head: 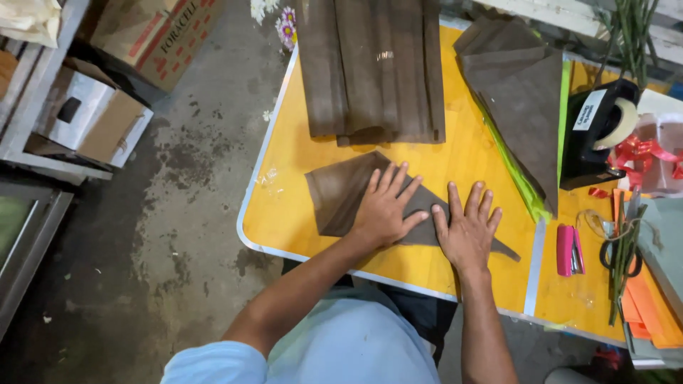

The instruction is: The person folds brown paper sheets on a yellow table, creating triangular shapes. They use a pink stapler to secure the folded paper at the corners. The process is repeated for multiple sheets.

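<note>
A folded brown sheet [338, 195] lies flat on the yellow table [284, 213], tapering to a point at the right. My left hand [385, 206] presses flat on its middle with fingers spread. My right hand [467, 227] lies palm down beside it, on the sheet's narrow right part, fingers apart. Neither hand grips anything.
A stack of brown sheets [370, 67] lies at the table's far side, with more brown and green sheets [523, 107] to the right. A black tape dispenser [601, 131], red ribbon [640, 153], pink stapler [567, 249], scissors [619, 252] and orange paper [647, 306] sit at right. Cardboard boxes [99, 117] stand on the floor at left.
</note>
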